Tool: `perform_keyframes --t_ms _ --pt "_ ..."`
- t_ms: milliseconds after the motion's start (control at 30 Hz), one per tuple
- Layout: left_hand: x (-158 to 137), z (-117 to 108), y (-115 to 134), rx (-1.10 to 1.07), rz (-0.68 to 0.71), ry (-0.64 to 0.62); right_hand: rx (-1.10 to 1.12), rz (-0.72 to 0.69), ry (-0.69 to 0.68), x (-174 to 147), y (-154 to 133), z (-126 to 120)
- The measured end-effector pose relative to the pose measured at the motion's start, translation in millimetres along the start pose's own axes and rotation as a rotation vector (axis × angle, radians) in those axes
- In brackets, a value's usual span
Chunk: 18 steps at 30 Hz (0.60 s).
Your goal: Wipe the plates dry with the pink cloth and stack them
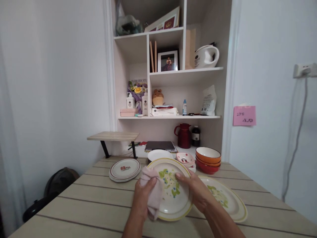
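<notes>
A round cream plate (170,201) with a yellow rim and a green flower print is held up, tilted, above the table. My left hand (145,193) is closed on a pale pink cloth (155,195), pressing it against the plate's left side. My right hand (194,188) grips the plate's right edge, thumb on the front face and fingers hidden behind. Under and beyond my right forearm lies an oval platter (236,206) with a matching flower print, flat on the table.
On the slatted table (99,205) are a stack of red-rimmed plates (125,168), a white bowl (159,154), small pink-patterned dishes (185,158) and stacked orange and red bowls (208,157). A small raised stand (114,136) is at the back left. Behind are a red jug (184,135) and shelves (168,117).
</notes>
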<state>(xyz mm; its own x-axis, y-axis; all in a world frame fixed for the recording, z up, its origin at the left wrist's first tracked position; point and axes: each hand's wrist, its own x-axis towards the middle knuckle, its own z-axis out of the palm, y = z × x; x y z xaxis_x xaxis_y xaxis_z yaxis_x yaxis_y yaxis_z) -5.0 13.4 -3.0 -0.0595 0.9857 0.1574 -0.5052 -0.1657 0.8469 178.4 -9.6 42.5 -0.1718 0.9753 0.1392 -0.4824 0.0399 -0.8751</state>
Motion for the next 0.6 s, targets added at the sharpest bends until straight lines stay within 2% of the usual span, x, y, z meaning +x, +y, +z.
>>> perform_keyframes --t_ms 167,333,467,600 --pt "-1 12 -6 -0.19 -0.088 0.042 0.105 -0.117 0.228 13 19 2" --pt "-8 29 -17 -0.405 -0.22 0.043 0.276 -0.234 0.386 16 37 19" --pt "-8 29 -22 -0.482 -0.263 0.005 0.391 -0.255 0.38 13 54 35" --pt "-3 21 -21 -0.471 -0.265 0.028 0.427 -0.138 0.298 16 62 34"
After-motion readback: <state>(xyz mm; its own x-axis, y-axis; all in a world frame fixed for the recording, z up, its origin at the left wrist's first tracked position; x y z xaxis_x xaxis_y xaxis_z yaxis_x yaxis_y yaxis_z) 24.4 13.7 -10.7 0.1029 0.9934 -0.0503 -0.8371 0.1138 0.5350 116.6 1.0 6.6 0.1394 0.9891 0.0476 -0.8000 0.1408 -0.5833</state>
